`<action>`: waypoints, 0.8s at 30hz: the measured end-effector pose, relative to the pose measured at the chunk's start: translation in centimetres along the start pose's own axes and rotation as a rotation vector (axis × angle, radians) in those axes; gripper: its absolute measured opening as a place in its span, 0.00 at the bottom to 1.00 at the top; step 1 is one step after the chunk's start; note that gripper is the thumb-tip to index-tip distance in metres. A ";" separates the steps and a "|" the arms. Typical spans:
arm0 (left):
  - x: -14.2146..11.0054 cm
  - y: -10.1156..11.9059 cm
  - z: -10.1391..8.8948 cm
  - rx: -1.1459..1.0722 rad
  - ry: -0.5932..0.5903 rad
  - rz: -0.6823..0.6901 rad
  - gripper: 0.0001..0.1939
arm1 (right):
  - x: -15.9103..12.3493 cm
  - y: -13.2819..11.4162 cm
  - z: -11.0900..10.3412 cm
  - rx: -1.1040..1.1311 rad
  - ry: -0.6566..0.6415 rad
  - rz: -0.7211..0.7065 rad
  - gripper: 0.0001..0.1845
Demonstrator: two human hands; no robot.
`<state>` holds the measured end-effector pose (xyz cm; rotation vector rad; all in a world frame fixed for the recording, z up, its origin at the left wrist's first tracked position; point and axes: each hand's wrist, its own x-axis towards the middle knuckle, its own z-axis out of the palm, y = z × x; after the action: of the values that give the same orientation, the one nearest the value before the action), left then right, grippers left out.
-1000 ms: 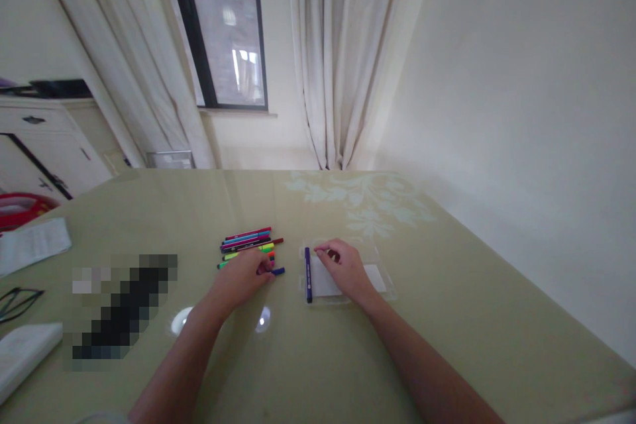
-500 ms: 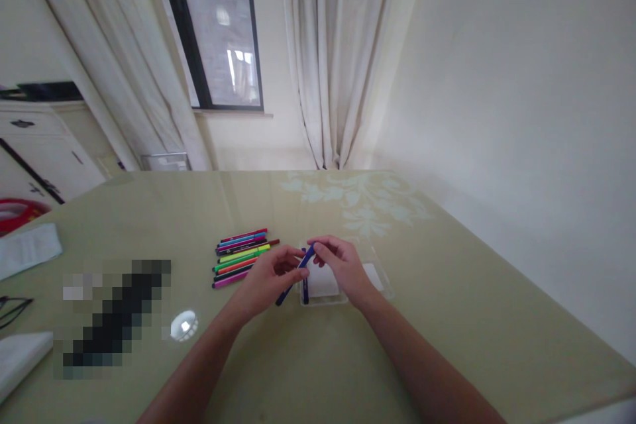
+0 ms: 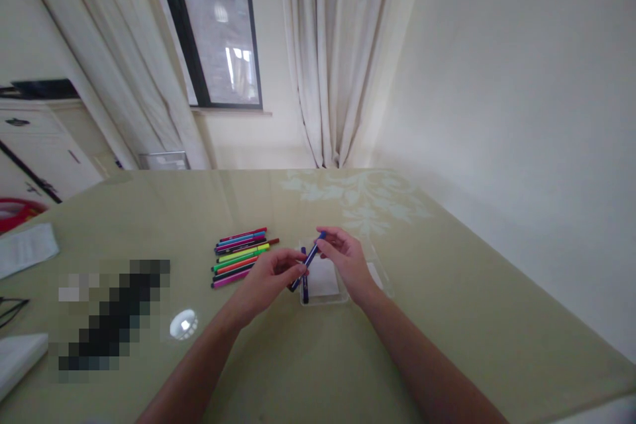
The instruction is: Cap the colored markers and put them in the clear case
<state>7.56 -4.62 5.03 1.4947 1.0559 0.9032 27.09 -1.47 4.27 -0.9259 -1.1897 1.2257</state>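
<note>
A blue felt-tip marker (image 3: 311, 256) is held at a slant between both hands, above the left part of a clear plastic case (image 3: 325, 301). My left hand (image 3: 265, 281) is closed round its lower part, and the fingers of my right hand (image 3: 346, 262) pinch its upper end. Inside the case, along its left side, lies another dark blue marker (image 3: 305, 291); a white sheet (image 3: 322, 280) shows beside it. My right hand covers part of the case. Several coloured markers (image 3: 242, 256) lie in a row just left of my left hand, which hides some of their ends.
The table (image 3: 447, 318) has a glossy top, with a wall along its right side. On the left lie a blurred-out dark object (image 3: 114, 318), a whitish cloth or packet (image 3: 27, 250), a dark cable or glasses-like thing (image 3: 12, 310) and a white block-like object (image 3: 20, 361).
The held marker has shifted up and to the right, so more of its barrel shows between my hands. My right hand has moved slightly up and right with its upper end.
</note>
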 end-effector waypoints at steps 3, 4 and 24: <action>0.1 0.1 0.1 0.119 0.002 0.039 0.18 | 0.2 0.4 -0.4 -0.045 -0.009 0.045 0.21; 0.0 0.0 0.0 0.189 0.024 0.067 0.17 | 0.3 0.5 -0.6 -0.074 -0.016 0.063 0.21; -0.9 -1.0 0.2 0.771 -0.085 0.180 0.48 | 1.1 3.4 -1.2 -0.509 -0.090 -0.084 0.17</action>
<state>7.25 -5.46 4.00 2.2691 1.2962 0.5553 27.62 0.19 0.94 -1.1842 -1.6373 0.9173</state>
